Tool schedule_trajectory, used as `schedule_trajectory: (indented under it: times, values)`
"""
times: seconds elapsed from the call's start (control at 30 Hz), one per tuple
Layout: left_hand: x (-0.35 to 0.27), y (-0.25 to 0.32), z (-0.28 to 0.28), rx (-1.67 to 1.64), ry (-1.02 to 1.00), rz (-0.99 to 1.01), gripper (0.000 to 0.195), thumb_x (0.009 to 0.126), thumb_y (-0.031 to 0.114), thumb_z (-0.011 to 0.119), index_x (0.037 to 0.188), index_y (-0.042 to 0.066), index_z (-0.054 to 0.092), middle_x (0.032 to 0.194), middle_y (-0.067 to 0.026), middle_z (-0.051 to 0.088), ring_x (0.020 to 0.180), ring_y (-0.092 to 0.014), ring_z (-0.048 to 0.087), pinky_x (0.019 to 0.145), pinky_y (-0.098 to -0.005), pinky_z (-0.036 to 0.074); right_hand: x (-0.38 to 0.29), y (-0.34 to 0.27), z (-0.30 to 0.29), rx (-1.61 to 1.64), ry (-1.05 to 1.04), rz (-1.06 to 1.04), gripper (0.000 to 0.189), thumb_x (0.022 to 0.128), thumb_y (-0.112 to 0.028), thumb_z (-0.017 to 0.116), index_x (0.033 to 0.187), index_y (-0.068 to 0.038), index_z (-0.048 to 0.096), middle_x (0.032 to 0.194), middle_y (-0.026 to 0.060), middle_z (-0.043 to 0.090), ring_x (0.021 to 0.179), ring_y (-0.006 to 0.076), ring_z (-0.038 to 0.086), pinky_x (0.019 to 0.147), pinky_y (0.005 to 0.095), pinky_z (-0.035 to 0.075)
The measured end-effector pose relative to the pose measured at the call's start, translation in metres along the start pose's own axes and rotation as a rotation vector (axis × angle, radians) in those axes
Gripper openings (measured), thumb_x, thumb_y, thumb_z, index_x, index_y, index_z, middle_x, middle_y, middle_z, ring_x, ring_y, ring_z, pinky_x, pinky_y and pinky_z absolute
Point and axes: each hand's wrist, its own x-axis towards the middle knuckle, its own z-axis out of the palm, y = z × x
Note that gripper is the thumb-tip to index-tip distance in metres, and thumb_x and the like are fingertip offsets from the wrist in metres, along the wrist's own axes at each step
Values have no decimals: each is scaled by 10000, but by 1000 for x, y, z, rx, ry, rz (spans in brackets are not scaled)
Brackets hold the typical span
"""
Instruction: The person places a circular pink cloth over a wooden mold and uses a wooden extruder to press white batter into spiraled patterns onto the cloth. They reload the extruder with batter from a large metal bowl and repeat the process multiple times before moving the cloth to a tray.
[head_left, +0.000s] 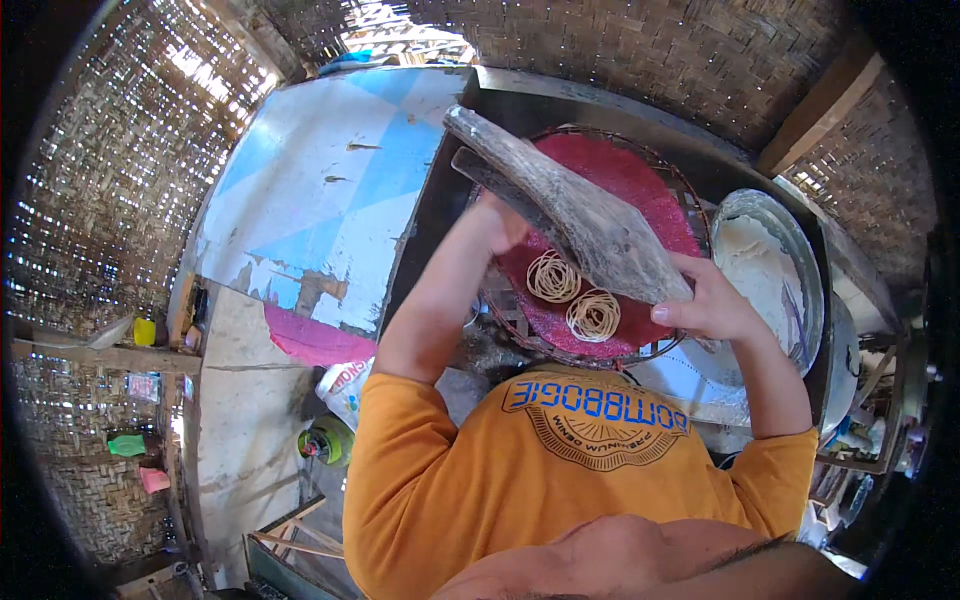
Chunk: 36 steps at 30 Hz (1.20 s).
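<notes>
A weathered wooden hand press (600, 217), made of two long handled pieces laid one over the other, is held slantwise above a round tray. My right hand (709, 296) grips its broad near end, thumb on top. Under the handles, my left hand (506, 223) holds the press from below; its fingers are hidden by the wood. Two coils of thin pale strands, an upper coil (553, 276) and a lower coil (593, 316), lie on red mesh (637, 161) that lines the openwork tray (694, 199). The underside of the press is out of sight.
Right of the tray stands a large metal basin (814, 300) with pale dough or flour (757, 255) inside. A worn blue-and-white board (322, 180) rises at left. A green gas cylinder (328, 441) stands lower left. Woven bamboo walls (637, 52) enclose the space.
</notes>
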Motion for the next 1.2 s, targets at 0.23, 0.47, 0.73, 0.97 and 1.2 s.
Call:
schedule_trajectory:
  times: [0.23, 0.47, 0.73, 0.97, 1.2]
  values:
    - [-35, -30, 28, 449, -45, 42, 453, 881, 352, 379, 1186, 20, 432, 1219, -98, 454, 1092, -190, 447, 910, -311, 353, 6, 10, -1, 52, -5, -20, 670, 645, -283, 700, 1189, 12, 444, 1085, 113, 546, 1010, 167, 494, 901, 291, 346]
    - [-34, -61, -14, 525, 175, 79, 512, 866, 421, 385, 1180, 23, 450, 1147, -142, 506, 1071, -259, 464, 945, -327, 309, 12, 11, -1, 170, 19, 20, 634, 659, -273, 695, 1173, 11, 455, 1066, 86, 548, 983, 156, 492, 879, 289, 358]
    - [-110, -61, 25, 1872, 344, 458, 524, 775, 400, 495, 1141, 25, 486, 1257, -158, 347, 1017, -348, 378, 874, -463, 260, 8, 16, -8, 297, 75, 17, 560, 670, -287, 693, 1106, 4, 498, 786, 4, 538, 621, 49, 467, 524, 190, 383]
    - [-79, 39, 38, 49, 27, 631, 861, 733, 718, 277, 1306, 76, 257, 1272, -136, 379, 1151, -294, 382, 899, -432, 321, 17, -2, 0, 351, -52, 34, 550, 680, -358, 673, 1051, 15, 514, 771, 24, 550, 627, 79, 506, 549, 210, 421]
    - [-34, 111, 29, -328, -688, 716, 778, 746, 686, 325, 1268, 109, 331, 773, -42, 542, 835, -261, 531, 810, -457, 406, 48, -2, -9, 372, -367, 73, 585, 770, -568, 473, 931, -11, 544, 750, 68, 589, 613, 115, 562, 531, 233, 458]
